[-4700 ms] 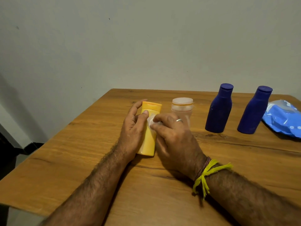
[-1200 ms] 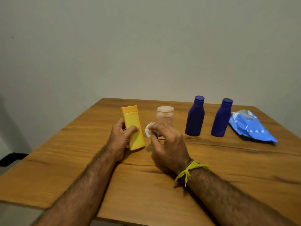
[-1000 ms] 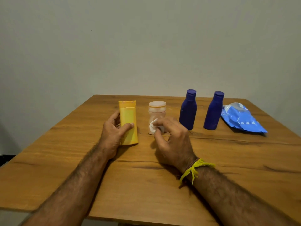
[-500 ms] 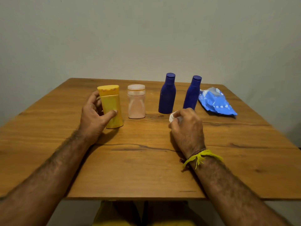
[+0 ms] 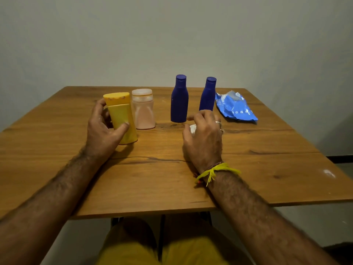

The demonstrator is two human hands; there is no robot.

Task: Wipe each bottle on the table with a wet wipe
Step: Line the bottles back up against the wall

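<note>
Your left hand (image 5: 104, 131) grasps the upright yellow plastic bottle (image 5: 122, 119) on the wooden surface (image 5: 152, 178), just beside the pale pink bottle (image 5: 144, 111). Your right hand (image 5: 204, 138) curls around a small white wet wipe (image 5: 193, 128), near two standing dark blue bottles (image 5: 179, 100).

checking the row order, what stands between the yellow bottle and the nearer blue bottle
The head view shows the pale pink bottle standing between the yellow bottle and the nearer blue bottle.

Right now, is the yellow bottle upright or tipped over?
Upright: the yellow bottle stands base-down on the table, cap up, the left hand holding it.
</note>
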